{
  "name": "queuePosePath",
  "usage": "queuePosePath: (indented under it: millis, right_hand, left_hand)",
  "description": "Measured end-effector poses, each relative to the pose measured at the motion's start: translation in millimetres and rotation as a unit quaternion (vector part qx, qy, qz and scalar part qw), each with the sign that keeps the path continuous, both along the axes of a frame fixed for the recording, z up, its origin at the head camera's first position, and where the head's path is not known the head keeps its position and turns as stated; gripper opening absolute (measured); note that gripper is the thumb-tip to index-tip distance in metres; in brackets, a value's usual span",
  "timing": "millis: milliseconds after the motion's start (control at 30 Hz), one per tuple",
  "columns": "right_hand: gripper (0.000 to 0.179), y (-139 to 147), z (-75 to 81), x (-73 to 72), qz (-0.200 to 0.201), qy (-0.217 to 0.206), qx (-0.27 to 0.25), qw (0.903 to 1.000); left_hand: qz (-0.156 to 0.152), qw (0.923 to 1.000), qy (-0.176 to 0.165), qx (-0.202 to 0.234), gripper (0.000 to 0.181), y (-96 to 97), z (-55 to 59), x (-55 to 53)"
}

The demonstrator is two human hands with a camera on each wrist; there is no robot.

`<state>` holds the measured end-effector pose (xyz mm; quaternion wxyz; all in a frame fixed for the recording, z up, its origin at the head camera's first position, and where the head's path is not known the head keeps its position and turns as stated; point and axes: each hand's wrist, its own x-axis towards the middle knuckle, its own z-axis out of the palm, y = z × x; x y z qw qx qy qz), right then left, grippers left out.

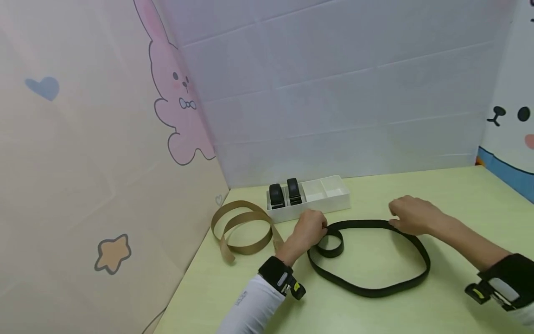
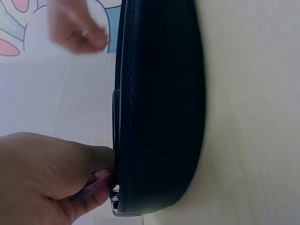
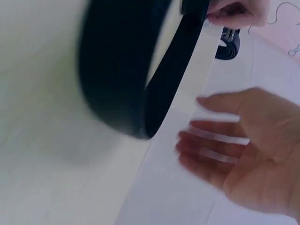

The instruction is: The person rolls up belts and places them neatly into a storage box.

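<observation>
A black belt [image 1: 371,292] stands on its edge on the table in a wide loop, with a small coil at its left end. My left hand [image 1: 306,232] pinches it at that coiled end. In the left wrist view, the fingers of that hand meet the belt strap [image 2: 161,108] beside a shiny metal buckle [image 2: 115,200]. On the far right side of the loop hovers my right hand [image 1: 417,215]. Its fingers are spread and relaxed in the right wrist view, apart from the black strap [image 3: 117,70], with nothing between them.
Behind the left hand stands a white divided box [image 1: 329,204] with two rolled black belts [image 1: 276,195] in its left compartments. A loosely coiled tan belt [image 1: 250,248] lies on the left of the pale yellow table [image 1: 438,315]. Printed cloth walls [image 1: 313,93] enclose the back and sides.
</observation>
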<state>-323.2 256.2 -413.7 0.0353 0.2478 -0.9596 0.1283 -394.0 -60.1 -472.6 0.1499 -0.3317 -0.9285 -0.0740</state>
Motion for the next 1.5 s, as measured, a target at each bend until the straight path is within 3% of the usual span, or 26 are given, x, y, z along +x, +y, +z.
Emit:
queuePosePath:
  millis: [33,100,200,367,467,533,567,733,767,800,900,933,967,1000,1133,1167,1267,1333,1433,1500]
  right_hand:
    - [0.014,-10.8,1.4,-5.3,0.017,0.014,-0.01,0.9997]
    - [0.013,-32.6,3.2,-16.3,0.063,0.024,-0.028,0.9973]
    - [0.022,-61.1,1.3,-31.2,0.122,0.004,-0.046,0.9914]
    - [0.007,-87.8,-9.5,-50.6,0.168,-0.031,-0.065,0.9832]
    - [0.017,-95.6,-13.2,-58.4,0.159,-0.048,-0.078,0.983]
    - [0.014,-98.4,-14.0,-61.4,0.147,-0.054,-0.077,0.9845]
    - [0.013,-99.3,-13.8,-61.9,0.143,-0.057,-0.077,0.9851]
    - [0.012,-101.6,-14.2,-61.8,0.121,-0.074,-0.073,0.9872]
    - [0.013,-101.9,-14.6,-61.4,0.118,-0.075,-0.072,0.9875]
    - [0.013,-102.3,-15.1,-60.9,0.114,-0.077,-0.071,0.9879]
    - [0.016,-103.0,-17.4,-59.0,0.113,-0.066,-0.07,0.9889]
    - [0.017,-103.2,-18.4,-58.4,0.114,-0.058,-0.069,0.9894]
    - [0.018,-103.6,-19.5,-57.8,0.115,-0.049,-0.067,0.9899]
    - [0.02,-103.8,-20.4,-56.9,0.116,-0.037,-0.065,0.9904]
    - [0.027,-103.6,-24.1,-53.0,0.114,0.001,-0.059,0.9917]
    - [0.029,-103.4,-24.6,-51.9,0.111,0.007,-0.059,0.992]
    - [0.032,-100.4,-25.6,-48.1,0.106,0.023,-0.055,0.9926]
    - [0.033,-96.9,-25.6,-46.0,0.096,0.03,-0.05,0.9937]
    - [0.032,-88.8,-24.8,-43.1,0.076,0.031,-0.048,0.9955]
    - [0.031,-82.0,-24.3,-42.1,0.065,0.027,-0.051,0.9962]
  left_hand:
    - [-0.001,1.0,-0.004,-0.002,0.017,1.8,8.6,7.1]
    - [-0.002,0.9999,-0.001,-0.01,0.017,5.4,14.8,12.3]
    - [-0.007,0.9998,-0.003,-0.017,0.018,10.0,16.5,12.7]
    - [-0.025,0.9994,0.0,-0.024,0.022,13.4,14.7,9.7]
    - [-0.027,0.9993,-0.005,-0.026,0.021,13.0,14.6,8.4]
    - [-0.025,0.9994,-0.014,-0.021,0.018,12.6,15.3,7.8]
    - [-0.027,0.9994,-0.007,-0.018,0.018,12.2,10.3,2.9]
    - [-0.041,0.999,-0.015,-0.006,0.013,11.6,8.2,-3.8]
    - [-0.045,0.999,-0.004,-0.005,0.014,11.6,2.4,-8.9]
    - [-0.048,0.9987,-0.015,-0.003,0.013,11.9,6.7,-5.8]
    - [-0.057,0.9982,-0.019,0.002,0.017,11.7,5.7,-6.5]
    - [-0.062,0.998,-0.009,0.004,0.022,11.5,-4.3,-14.4]
    - [-0.065,0.9978,-0.01,0.01,0.024,11.3,-4.2,-13.9]
    - [-0.067,0.9974,-0.024,0.015,0.025,11.2,1.0,-9.0]
    - [-0.075,0.9969,-0.021,0.014,0.024,12.1,0.8,-5.4]
    - [-0.075,0.9968,-0.025,0.01,0.017,12.2,10.0,3.5]
    - [-0.076,0.9971,-0.007,-0.001,0.005,8.5,8.4,7.9]
    - [-0.073,0.9973,-0.006,0.004,0.01,2.1,9.8,12.3]
    - [-0.047,0.9983,-0.017,0.028,0.024,-13.6,15.4,21.1]
    - [-0.009,0.9988,-0.027,0.04,0.028,-25.7,19.0,27.6]
